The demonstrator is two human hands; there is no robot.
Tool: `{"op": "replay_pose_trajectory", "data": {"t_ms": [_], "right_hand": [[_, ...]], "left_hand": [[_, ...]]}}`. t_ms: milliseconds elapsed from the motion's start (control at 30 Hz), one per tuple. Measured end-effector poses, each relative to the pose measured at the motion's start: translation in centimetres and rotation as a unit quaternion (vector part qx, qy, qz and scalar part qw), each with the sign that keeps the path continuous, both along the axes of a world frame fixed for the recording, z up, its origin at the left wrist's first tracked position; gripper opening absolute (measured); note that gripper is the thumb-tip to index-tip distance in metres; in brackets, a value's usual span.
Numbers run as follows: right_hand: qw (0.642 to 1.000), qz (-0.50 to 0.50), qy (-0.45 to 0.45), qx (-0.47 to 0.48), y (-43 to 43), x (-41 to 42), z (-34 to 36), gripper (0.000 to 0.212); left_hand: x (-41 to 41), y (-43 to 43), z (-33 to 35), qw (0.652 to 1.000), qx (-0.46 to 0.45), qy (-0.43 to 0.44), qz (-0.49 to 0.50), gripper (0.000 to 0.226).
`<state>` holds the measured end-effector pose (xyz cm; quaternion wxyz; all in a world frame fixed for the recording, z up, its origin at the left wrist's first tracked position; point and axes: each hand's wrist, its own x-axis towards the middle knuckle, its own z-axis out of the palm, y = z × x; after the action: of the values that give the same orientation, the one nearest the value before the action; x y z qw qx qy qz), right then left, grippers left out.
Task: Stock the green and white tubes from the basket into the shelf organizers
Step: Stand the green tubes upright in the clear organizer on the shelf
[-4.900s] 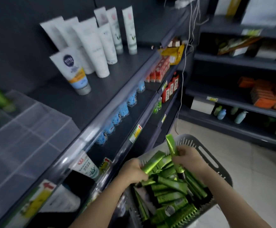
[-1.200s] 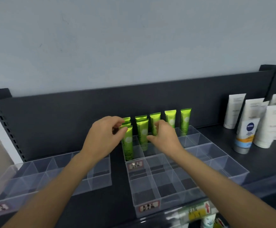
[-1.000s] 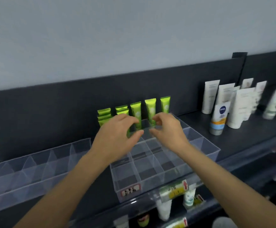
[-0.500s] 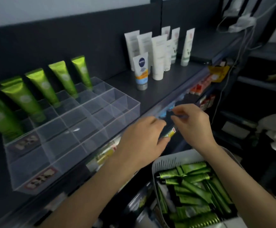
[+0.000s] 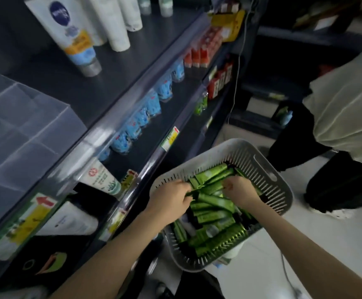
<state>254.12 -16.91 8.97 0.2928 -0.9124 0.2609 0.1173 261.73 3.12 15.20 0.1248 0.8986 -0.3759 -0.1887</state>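
pickup step: left hand [image 5: 171, 200] has its grip pinched on one of the green tubes [image 5: 213, 216] heaped in the basket [image 5: 280, 186]; right hand [image 5: 241, 192] digs in, grip hidden, cannot tell; next, lift a handful up to the clear organizer [image 5: 24, 130]

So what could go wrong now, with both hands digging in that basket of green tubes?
The green tubes lie criss-crossed in the basket, so the left hand and right hand might drag extra ones over the rim onto the floor. Carrying a handful up, an arm could knock over the white tubes standing loose on the shelf near the clear organizer. Another person stands close by, so a bump is possible.
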Motion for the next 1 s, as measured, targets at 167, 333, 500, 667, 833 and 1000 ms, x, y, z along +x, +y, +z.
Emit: {"op": "replay_pose_trajectory", "data": {"t_ms": [167, 333, 500, 667, 833, 1000], "right_hand": [[0.984, 0.103, 0.145, -0.025, -1.5, 0.5, -4.9, 0.021], [0.969, 0.158, 0.189, -0.026, -1.0, 2.0, -8.1, 0.026], [0.964, 0.157, 0.213, -0.019, -0.8, 2.1, -9.3, 0.034], [0.979, 0.087, 0.178, 0.044, -2.8, 1.9, -8.2, 0.019], [0.986, -0.119, 0.024, 0.110, -4.8, 1.6, -6.4, 0.030], [0.962, -0.205, -0.067, 0.167, -5.2, 0.9, -5.1, 0.017]], "left_hand": [[1.0, -0.4, -4.8, 0.998, 0.050, 0.043, 0.020, 0.023], [1.2, -0.7, -8.9, 0.993, 0.076, 0.086, 0.025, 0.020], [0.6, -1.8, -11.8, 0.989, 0.075, 0.125, 0.012, 0.021], [-0.6, -3.1, -14.8, 0.978, 0.098, 0.183, -0.003, 0.022], [-1.5, -5.3, -16.8, 0.976, 0.116, 0.181, -0.021, 0.024], [-2.8, -8.7, -17.6, 0.978, 0.091, 0.184, -0.041, 0.026]]}}
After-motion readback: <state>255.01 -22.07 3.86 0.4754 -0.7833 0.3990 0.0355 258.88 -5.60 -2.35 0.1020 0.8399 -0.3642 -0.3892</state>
